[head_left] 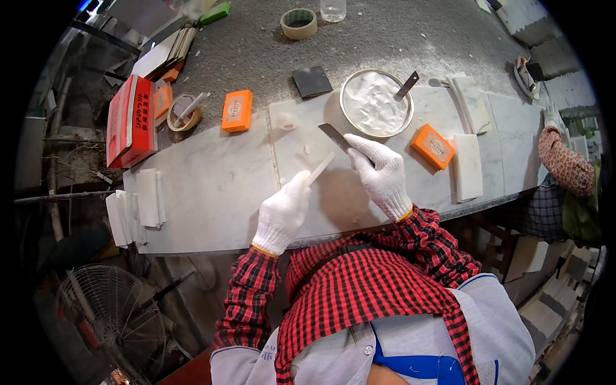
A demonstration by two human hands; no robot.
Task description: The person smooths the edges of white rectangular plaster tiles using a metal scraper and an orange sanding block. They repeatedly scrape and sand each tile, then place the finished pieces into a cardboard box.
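Note:
My left hand (283, 213), in a white knit glove, is closed round a thin white strip (322, 168) that points up and to the right. A dark flat metal blade (335, 136) sticks out of my gloved right hand (380, 172), its free end toward the far left. Blade and strip are close to each other over the pale marble slab (212, 192). Just beyond my right hand stands a round metal bowl (345, 113) filled with white paste (374, 102). Another dark metal blade (407, 84) stands tilted in the paste.
Orange boxes (237, 110) lie left and right of the bowl. White slabs (149, 197) are stacked at both ends of the table. A red box (130, 122), tape roll (299, 24) and black square (312, 82) lie farther off. A fan (115, 321) stands lower left; another person's sleeve (564, 160) shows at right.

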